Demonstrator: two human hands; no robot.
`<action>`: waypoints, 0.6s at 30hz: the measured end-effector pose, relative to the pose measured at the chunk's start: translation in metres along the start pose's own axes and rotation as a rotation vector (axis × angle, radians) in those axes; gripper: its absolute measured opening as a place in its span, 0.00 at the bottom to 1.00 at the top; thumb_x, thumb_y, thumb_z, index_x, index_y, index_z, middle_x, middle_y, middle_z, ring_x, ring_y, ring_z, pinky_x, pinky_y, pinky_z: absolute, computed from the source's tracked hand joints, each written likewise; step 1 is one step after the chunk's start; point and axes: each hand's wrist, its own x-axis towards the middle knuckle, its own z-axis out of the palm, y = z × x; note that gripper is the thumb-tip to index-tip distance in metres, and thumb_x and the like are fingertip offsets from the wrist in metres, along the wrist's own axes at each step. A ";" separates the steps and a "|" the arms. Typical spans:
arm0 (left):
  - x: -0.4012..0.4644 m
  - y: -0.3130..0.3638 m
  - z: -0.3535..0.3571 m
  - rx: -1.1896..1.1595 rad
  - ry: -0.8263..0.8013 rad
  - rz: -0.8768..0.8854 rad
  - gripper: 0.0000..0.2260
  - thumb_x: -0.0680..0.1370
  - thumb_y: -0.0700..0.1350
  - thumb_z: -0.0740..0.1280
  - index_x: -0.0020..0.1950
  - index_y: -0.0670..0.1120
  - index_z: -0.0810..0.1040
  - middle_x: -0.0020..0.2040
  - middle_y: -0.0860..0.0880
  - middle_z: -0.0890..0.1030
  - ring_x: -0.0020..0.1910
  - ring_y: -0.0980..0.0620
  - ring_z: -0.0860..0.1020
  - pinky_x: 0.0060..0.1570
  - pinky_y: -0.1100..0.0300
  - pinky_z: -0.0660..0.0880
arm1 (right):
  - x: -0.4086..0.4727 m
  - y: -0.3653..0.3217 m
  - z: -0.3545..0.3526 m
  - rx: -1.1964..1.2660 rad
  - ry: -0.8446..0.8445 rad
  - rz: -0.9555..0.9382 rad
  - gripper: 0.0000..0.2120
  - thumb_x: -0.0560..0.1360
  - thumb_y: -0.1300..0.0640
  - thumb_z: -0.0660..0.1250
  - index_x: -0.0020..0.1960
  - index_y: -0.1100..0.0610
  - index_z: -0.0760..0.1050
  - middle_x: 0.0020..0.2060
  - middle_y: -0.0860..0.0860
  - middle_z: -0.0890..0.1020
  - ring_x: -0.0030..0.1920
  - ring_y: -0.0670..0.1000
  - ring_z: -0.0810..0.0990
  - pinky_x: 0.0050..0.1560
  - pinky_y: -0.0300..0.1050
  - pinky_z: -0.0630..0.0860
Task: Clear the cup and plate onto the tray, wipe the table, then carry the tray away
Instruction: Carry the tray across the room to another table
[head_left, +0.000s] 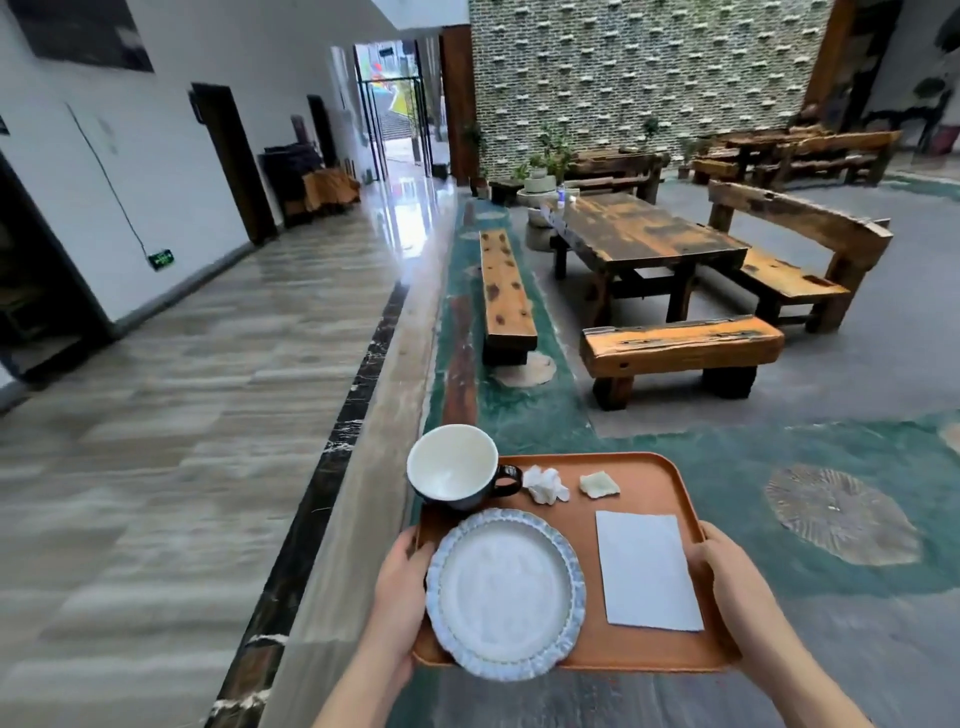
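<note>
Left hand (402, 582) curled round the left edge of the tray (644, 467), thumb over the rim just beside the plate (504, 592). Right hand (727, 577) gripping the right edge the same way, thumb on top of the rim next to the napkin (644, 569). Tray orange, held level in the air above the floor (156, 467), carried by both hands alone.

On the tray: plate at the near left corner, pale with a frilled blue-grey edge, its near side overhanging the near rim. Cup (452, 465) at the far left corner, dark outside and white inside, upright, handle pointing right, touching or just behind the plate. Flat white napkin lying along the right side. Crumpled tissue (545, 484) near the far edge, just right of the cup handle. Small pale scrap (599, 484) beside it, further right.

Beyond the tray: wooden desk (644, 234) well ahead on the right, low benches (680, 348) round it, one long bench (504, 291) to its left. Glossy corridor floor stretching away on the left toward an open doorway (400, 104).
</note>
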 end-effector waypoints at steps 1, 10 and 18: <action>0.017 0.005 0.005 -0.002 0.004 0.000 0.07 0.82 0.46 0.67 0.58 0.48 0.81 0.46 0.47 0.88 0.47 0.43 0.87 0.44 0.51 0.83 | 0.019 -0.008 0.003 -0.004 0.001 -0.004 0.11 0.74 0.69 0.56 0.47 0.61 0.76 0.32 0.52 0.80 0.31 0.53 0.75 0.25 0.38 0.68; 0.178 0.049 0.056 0.007 0.031 0.023 0.05 0.81 0.41 0.68 0.47 0.49 0.81 0.46 0.43 0.85 0.44 0.49 0.81 0.41 0.58 0.73 | 0.175 -0.065 0.037 0.003 0.070 0.029 0.11 0.70 0.65 0.59 0.48 0.61 0.78 0.27 0.49 0.79 0.27 0.47 0.74 0.26 0.37 0.66; 0.373 0.124 0.106 0.059 -0.131 0.055 0.08 0.83 0.39 0.64 0.62 0.44 0.76 0.41 0.52 0.79 0.39 0.55 0.76 0.35 0.63 0.68 | 0.332 -0.140 0.085 0.000 0.168 0.017 0.12 0.73 0.67 0.55 0.48 0.61 0.77 0.31 0.50 0.78 0.31 0.51 0.74 0.32 0.42 0.67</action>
